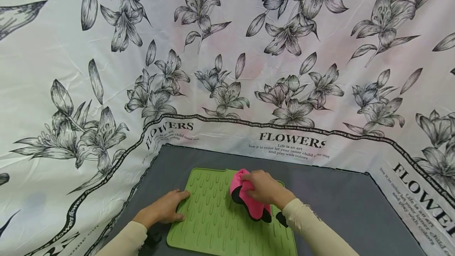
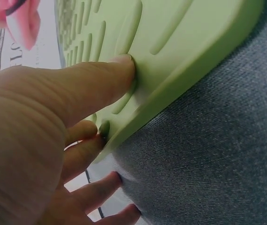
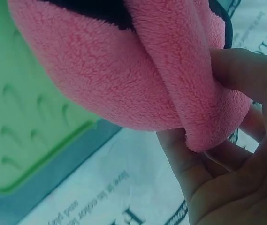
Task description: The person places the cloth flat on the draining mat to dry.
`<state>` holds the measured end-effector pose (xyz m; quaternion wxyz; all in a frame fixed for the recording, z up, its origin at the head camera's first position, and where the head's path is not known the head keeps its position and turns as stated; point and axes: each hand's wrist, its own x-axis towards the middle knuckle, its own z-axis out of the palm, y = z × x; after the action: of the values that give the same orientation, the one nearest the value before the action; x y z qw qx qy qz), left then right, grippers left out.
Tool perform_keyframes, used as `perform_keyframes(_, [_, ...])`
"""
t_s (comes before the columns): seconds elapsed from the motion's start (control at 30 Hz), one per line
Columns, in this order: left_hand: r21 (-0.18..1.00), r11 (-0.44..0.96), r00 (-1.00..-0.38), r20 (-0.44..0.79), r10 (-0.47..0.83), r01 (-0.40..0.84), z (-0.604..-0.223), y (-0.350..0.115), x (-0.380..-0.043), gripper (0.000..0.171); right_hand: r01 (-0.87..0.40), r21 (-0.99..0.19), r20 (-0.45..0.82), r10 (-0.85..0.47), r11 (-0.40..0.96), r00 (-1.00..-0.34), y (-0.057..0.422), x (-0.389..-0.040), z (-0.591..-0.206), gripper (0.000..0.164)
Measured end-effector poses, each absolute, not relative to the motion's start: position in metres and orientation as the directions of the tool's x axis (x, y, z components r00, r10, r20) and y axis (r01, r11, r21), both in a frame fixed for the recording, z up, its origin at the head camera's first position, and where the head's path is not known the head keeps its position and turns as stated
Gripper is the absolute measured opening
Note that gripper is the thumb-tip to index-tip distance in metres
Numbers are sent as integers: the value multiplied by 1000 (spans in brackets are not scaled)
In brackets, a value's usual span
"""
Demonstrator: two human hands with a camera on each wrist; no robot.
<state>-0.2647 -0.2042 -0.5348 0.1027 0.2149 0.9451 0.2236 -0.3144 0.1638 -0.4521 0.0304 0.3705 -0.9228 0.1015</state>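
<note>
A green mat (image 1: 209,208) with rows of raised ridges lies on the dark grey surface. My left hand (image 1: 166,208) is at its left edge. In the left wrist view the thumb (image 2: 100,79) rests on the ridged top, the index fingertip is right at the rim, and the other fingers spread over the grey fabric. My right hand (image 1: 264,189) grips a bunched, fuzzy pink cloth (image 1: 254,204) with black parts over the mat's right half. Seen from the right wrist, thumb and fingers pinch a fold of this cloth (image 3: 124,79), which hangs down.
The grey surface (image 1: 337,204) extends to the right of the mat. Behind and at the sides hangs a white sheet (image 1: 227,102) printed with black lilies and the word FLOWERS. Black wrist gear (image 1: 153,240) shows at the left wrist.
</note>
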Motion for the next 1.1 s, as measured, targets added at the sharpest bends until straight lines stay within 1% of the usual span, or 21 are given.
perform_keyframes(0.13, [471,807,-887,-101,451,357,-534,-205,-264,79,-697,-197,152,-681,690,-717,143,-312,-464,35])
perform_keyframes(0.27, [470,808,-888,-101,449,355,-535,-205,-264,78,-712,-201,161,-694,673,-701,124,-308,-484,36])
perform_keyframes(0.33, [475,804,-886,-101,453,357,-535,-205,-264,78,-701,-185,145,-687,689,-713,119,-306,-494,35])
perform_keyframes(0.47, [486,800,-886,-103,452,352,-536,-204,-264,79,-664,-193,121,-654,723,-747,116,-304,-507,30])
perform_keyframes(0.57, [488,800,-888,-100,448,349,-535,-204,-264,79,-646,-220,120,-637,731,-761,116,-303,-508,28])
perform_keyframes(0.67, [489,799,-889,-95,447,349,-534,-204,-263,79,-647,-227,123,-638,728,-760,116,-303,-508,26])
perform_keyframes(0.9, [502,794,-890,-95,445,344,-530,-203,-261,79,-651,-214,126,-641,728,-757,117,-301,-506,26])
perform_keyframes(1.0, [501,791,-887,-91,452,351,-531,-204,-261,78,-651,-219,122,-642,727,-757,117,-301,-506,29])
perform_keyframes(1.1, [500,789,-886,-89,456,356,-532,-204,-261,78,-640,-233,98,-637,733,-765,118,-301,-505,36])
